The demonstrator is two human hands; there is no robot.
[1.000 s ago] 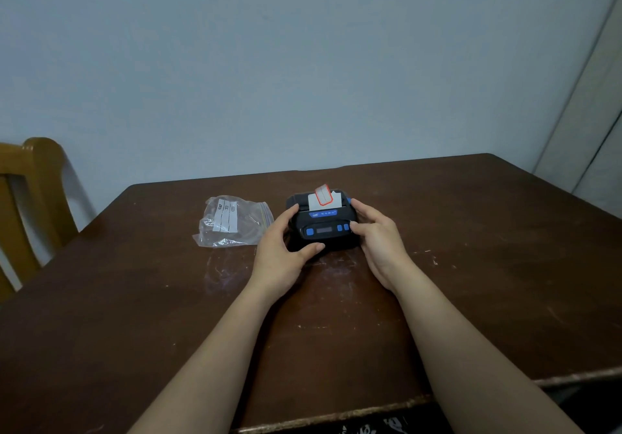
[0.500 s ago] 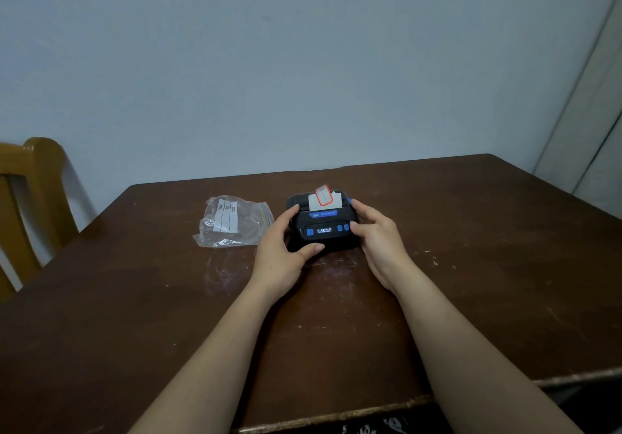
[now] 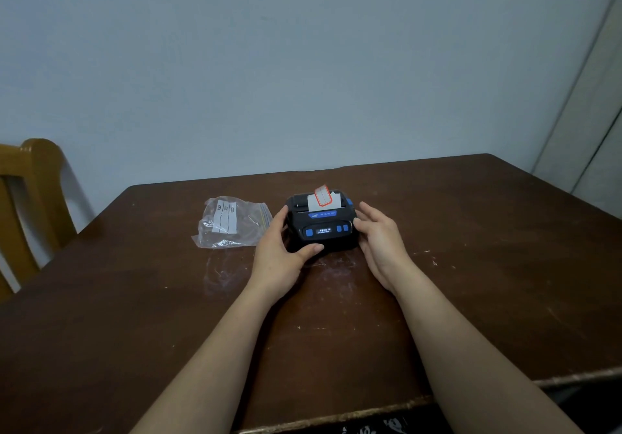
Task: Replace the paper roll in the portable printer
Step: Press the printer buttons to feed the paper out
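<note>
One dark wooden table (image 3: pixel 471 265) filled the lower part of the view, with one wooden chair (image 3: pixel 30 204) off at about nine o'clock beside it. One portable printer (image 3: pixel 321 228) sat flat on the table near its middle, just past the two hands, at roughly twelve o'clock from the person. It was a compact black box with blue buttons and a small lit display on its front face.

Judged by its build, the printer would handle as a rigid, fairly dense plastic block, light enough for one hand and not fragile, though its smooth shell might slip. The best hold seemed to be the two short sides, leaving the top cover free to open.

The left hand (image 3: pixel 281 252) cupped the printer's nine o'clock side, fingers curved round the corner and the thumb lying along the front bottom edge, touching it. The right hand (image 3: pixel 380 238) stood at the three o'clock side, fingers straight and loosely spread against or just beside the case; I could not tell whether it actually pressed on it.

One clear zip bag (image 3: pixel 232 221) lay at ten o'clock from the printer, near but apart; its contents were too unclear to name. One label strip (image 3: pixel 323 196) with a red border stuck up from the printer's top slot, thin, limp and easily torn.
</note>
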